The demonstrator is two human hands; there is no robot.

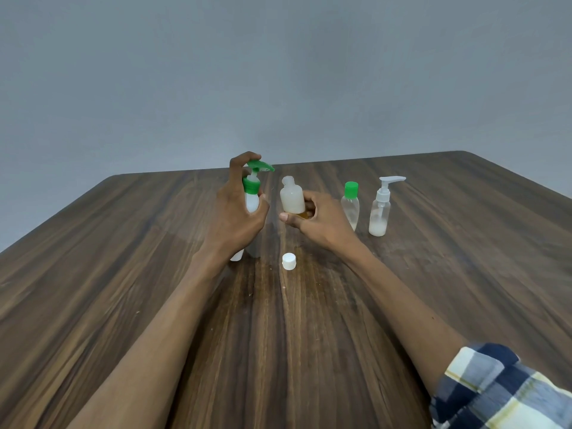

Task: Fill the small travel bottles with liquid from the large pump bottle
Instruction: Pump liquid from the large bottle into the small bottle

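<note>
My left hand (236, 212) grips the large white pump bottle (251, 199), with a finger curled over its green pump head (259, 166). The bottle stands on the wooden table (123, 274). Its nozzle points right, toward a small uncapped translucent bottle (292, 196). My right hand (315, 219) holds that small bottle by its lower part, slightly tilted, just right of the pump nozzle. A white screw cap (288, 261) lies on the table in front of both hands.
To the right stand a small clear bottle with a green cap (350, 204) and a clear mini pump bottle (380, 209) with white liquid at its bottom. A grey wall rises behind the table's far edge.
</note>
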